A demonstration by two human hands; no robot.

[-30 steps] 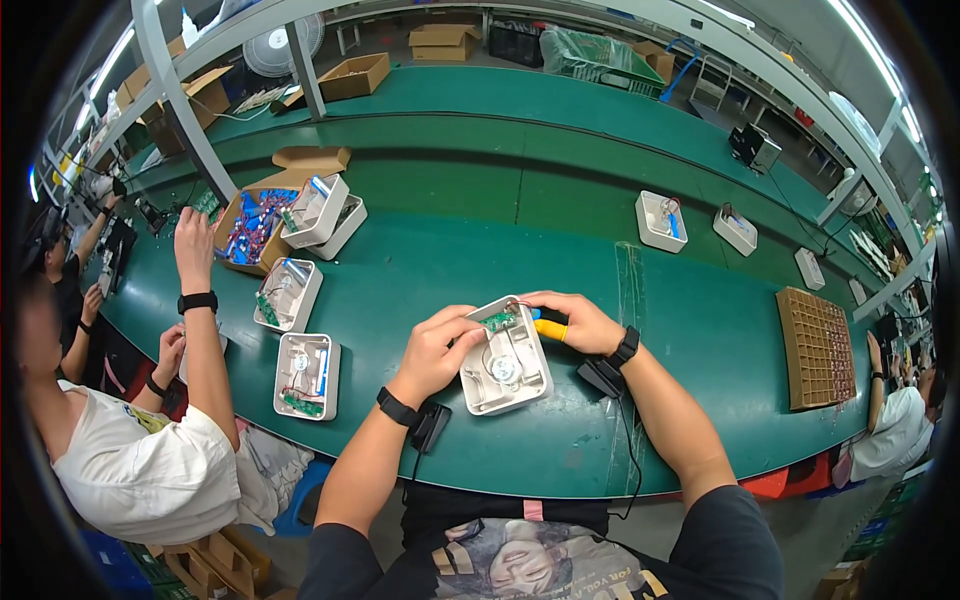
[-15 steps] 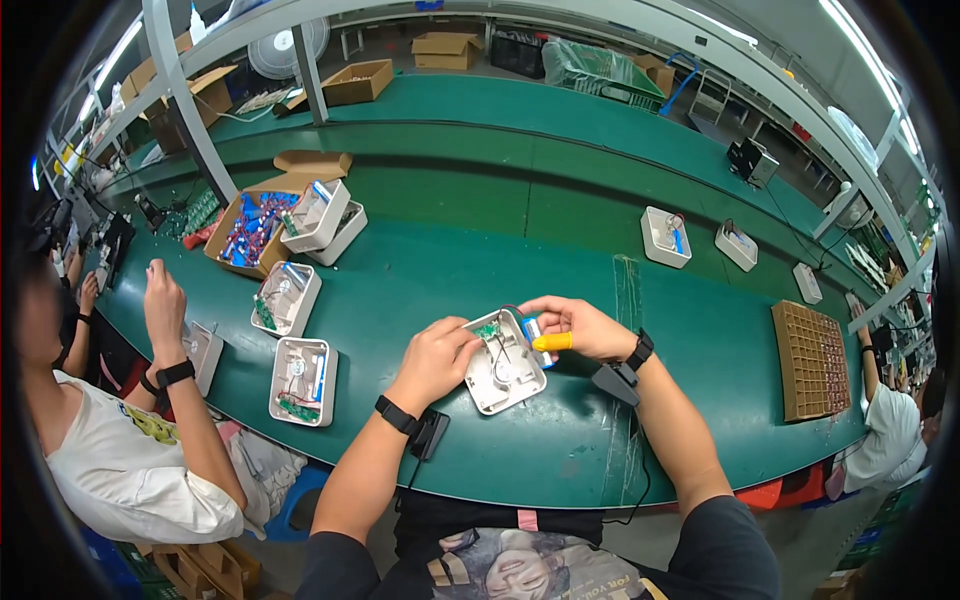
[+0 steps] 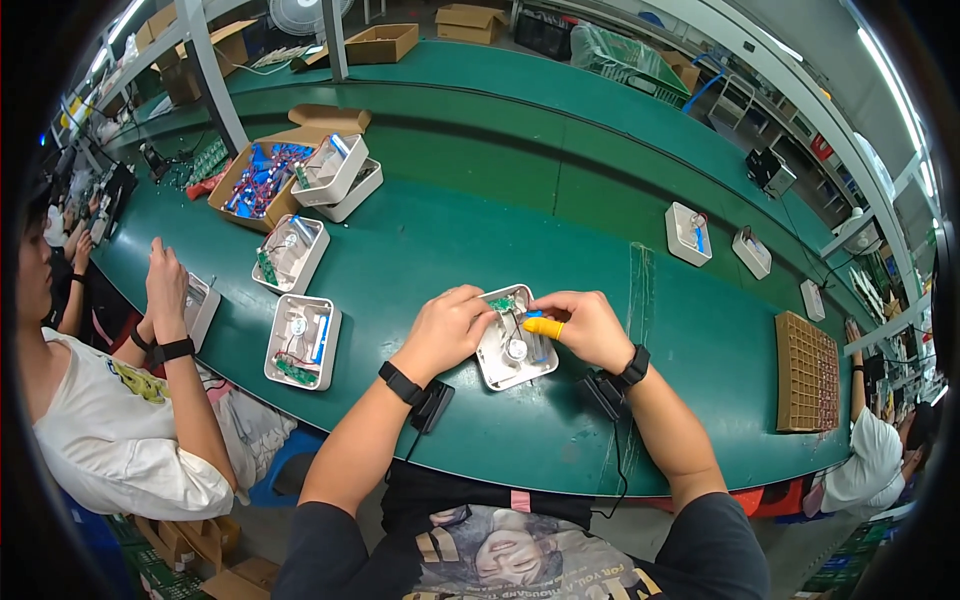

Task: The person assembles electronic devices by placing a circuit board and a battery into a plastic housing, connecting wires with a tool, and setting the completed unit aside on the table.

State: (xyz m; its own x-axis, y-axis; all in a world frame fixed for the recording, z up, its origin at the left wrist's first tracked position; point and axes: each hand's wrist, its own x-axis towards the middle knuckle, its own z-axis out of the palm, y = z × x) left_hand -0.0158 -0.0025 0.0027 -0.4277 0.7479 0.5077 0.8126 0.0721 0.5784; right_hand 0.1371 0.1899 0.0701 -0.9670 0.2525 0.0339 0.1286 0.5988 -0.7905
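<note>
A white plastic housing [image 3: 517, 369] lies on the green table in front of me, with a round white part, thin wires and a green circuit board [image 3: 505, 304] inside. My left hand [image 3: 450, 328] is at its upper left edge, fingers bent together at the board; what they pinch is hidden. In my right hand [image 3: 590, 328], which wears a yellow finger cot [image 3: 543, 327], a blue cylindrical battery [image 3: 534, 314] is pinched over the housing's upper right part. The fingers cover most of the battery.
More white housings with blue batteries stand at left [image 3: 303, 343] and far right [image 3: 688, 234]. A carton of blue batteries [image 3: 262, 180] sits far left, a brown compartment tray [image 3: 807, 372] at right. Co-workers sit on both sides; one's raised hand [image 3: 167, 290] is at left.
My right hand has brought the blue battery from outside the housing's right edge in over the housing. My left hand has moved further over the upper edge. The whole view has shifted slightly.
</note>
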